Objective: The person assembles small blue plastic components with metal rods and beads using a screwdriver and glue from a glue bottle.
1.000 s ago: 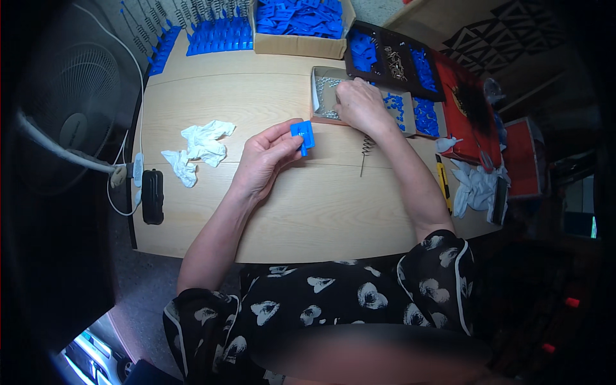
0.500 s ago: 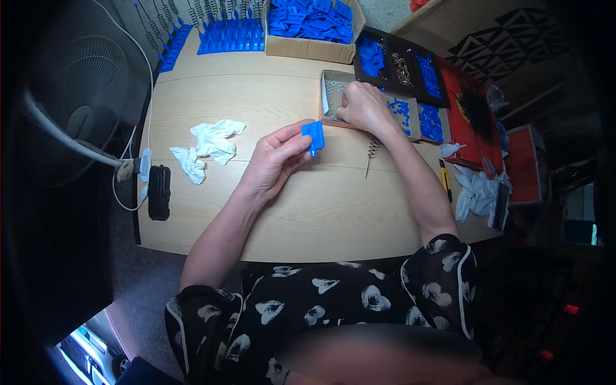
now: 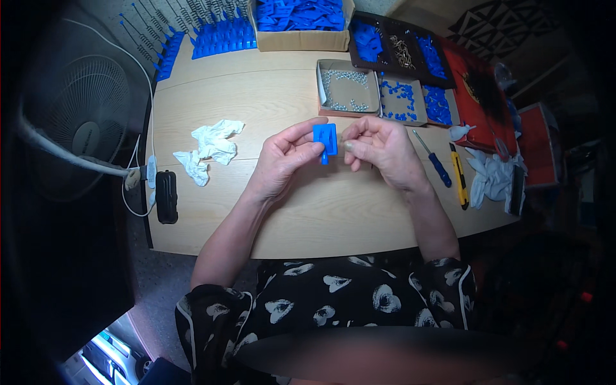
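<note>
Over the pale table (image 3: pixel 289 212), a blue plastic piece (image 3: pixel 326 136) sits between two hands

Near the middle of the view, the blue plastic piece is held up over the tabletop, its square face toward the camera and a narrow tab pointing down. The left hand (image 3: pixel 285 155) grips it by its left side, thumb in front and fingers behind, closed on the plastic. Just beside it, the right hand (image 3: pixel 382 151) has its thumb and forefinger brought close together, the fingertips near the piece's right edge; whether they pinch something small, one cannot tell.

Beyond the hands stands a small box (image 3: pixel 348 83) with silvery beads (image 3: pixel 356 106) scattered along its sides. Adjoining it on the right is a shallow tray (image 3: pixel 421 108) of tiny blue parts (image 3: pixel 402 91), and behind these lies a dark divided tray (image 3: pixel 385 46) with blue and metallic pieces in its compartments.

Right of the right hand lie a screwdriver (image 3: pixel 438 166) with a blue handle, a yellow-and-black cutter (image 3: pixel 459 176) and a crumpled white cloth (image 3: pixel 489 178). On the left side are more crumpled white fabric (image 3: pixel 217 141), a black case (image 3: pixel 167 197) and a fan (image 3: pixel 86 128).

At the far edge, a cardboard box (image 3: pixel 301 41) is heaped with blue pieces (image 3: pixel 300 14), beside rows of blue parts (image 3: pixel 224 40) bearing dark springs.
</note>
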{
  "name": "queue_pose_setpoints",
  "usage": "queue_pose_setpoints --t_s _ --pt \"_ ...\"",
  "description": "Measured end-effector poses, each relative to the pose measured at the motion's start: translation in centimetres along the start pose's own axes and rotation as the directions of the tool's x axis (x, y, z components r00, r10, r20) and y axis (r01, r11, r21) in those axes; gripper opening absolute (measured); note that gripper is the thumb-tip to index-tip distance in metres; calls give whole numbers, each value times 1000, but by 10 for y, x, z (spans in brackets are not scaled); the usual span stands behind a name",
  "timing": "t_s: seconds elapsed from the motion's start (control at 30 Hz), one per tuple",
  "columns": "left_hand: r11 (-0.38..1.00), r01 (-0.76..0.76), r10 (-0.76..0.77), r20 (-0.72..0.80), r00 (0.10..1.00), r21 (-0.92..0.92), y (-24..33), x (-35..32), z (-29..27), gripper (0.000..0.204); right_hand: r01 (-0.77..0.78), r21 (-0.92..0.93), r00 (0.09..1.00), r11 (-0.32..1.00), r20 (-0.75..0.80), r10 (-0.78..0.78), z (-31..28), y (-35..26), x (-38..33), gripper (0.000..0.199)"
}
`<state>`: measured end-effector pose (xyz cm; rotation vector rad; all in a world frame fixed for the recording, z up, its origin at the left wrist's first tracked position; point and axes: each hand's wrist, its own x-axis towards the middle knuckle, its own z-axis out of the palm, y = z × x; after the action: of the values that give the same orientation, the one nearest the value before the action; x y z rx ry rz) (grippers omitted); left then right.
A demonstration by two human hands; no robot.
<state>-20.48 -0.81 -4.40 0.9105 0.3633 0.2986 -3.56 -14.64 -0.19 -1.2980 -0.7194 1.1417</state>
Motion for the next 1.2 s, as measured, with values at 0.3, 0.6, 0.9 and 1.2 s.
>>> queue_pose_setpoints --t_s 0.3,0.6,0.9,1.2 --pt "989 -40 41 -6 999 143 -6 -1 5 47 73 -22 993 997 -88 -75 -1 15 -21 17" --pt "980 -14 6 41 999 197 -11 -2 7 49 133 30 980 991 -155 -127 -3 38 -18 11" --pt "980 -14 3 54 999 197 -18 -3 1 48 151 -53 959 987 -236 -159 10 44 -20 14" --pt "978 -6 5 7 1000 207 -19 3 7 46 156 -153 969 976 -169 -181 -5 47 -22 24"
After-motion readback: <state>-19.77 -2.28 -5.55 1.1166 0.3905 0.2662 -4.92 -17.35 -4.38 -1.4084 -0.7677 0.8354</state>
